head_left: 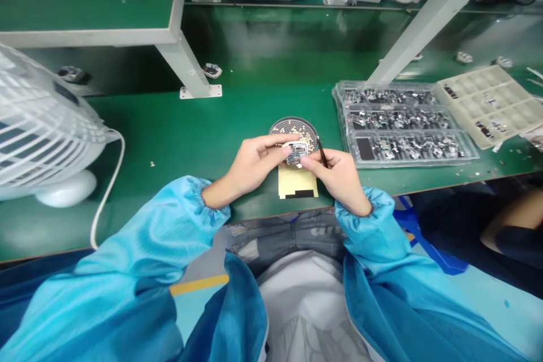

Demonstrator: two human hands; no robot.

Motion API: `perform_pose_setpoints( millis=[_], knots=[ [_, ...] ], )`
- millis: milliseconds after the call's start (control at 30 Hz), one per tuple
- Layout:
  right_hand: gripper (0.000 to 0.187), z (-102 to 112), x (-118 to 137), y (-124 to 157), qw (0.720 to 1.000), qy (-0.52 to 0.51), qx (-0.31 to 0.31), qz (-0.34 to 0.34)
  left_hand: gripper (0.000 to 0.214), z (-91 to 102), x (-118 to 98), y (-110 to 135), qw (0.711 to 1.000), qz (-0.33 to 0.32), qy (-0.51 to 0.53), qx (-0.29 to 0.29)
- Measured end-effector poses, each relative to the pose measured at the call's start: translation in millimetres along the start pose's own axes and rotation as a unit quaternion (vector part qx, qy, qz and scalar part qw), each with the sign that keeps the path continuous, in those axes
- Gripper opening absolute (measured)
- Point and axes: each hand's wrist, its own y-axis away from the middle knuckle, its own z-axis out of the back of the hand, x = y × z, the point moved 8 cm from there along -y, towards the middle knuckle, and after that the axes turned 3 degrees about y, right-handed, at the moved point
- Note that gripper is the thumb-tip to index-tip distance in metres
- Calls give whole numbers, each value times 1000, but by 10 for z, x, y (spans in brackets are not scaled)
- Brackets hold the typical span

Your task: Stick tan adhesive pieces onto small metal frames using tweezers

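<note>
Left hand (250,167): fingers pinched on small part (296,153), held above the green table (190,136).
Right hand (339,178): closed on thin dark tool (321,153), fingertip touching the part.
Yellow sheet (297,184): flat on the table beneath both hands.
Round dish (293,124): just behind the part.
Clear tray (403,124): right, filled with components.
Beige tray (492,102): beyond it.
White fan (38,124): far left.

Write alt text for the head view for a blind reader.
The left hand and right hand pinch a small part over a green bench; the right also holds a thin dark tool. Beneath lie a round dish and yellow sheet; part trays sit right, a white fan left.
</note>
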Motion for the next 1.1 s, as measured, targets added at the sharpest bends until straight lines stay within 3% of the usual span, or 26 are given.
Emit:
perform_pose_setpoints(
  millis=[267,700,767,967,1100],
  knots=[
    [39,47,-26,-21,1000,-13,-27,-4,44,-77,17,21,999,-25,-6,35],
    [47,40,-26,-22,999,-31,-30,-14,36,-106,-200,67,972,-174,-156,31],
    [48,48,-16,-27,999,-27,-42,-4,36,-96,-182,67,976,-161,-143,26],
    [51,69,38,-21,997,-14,-65,35,41,-122,60,38,999,3,9,36],
    [49,35,-12,-4,999,-3,-41,7,35,-154,72,29,997,-1,62,41]
  ],
)
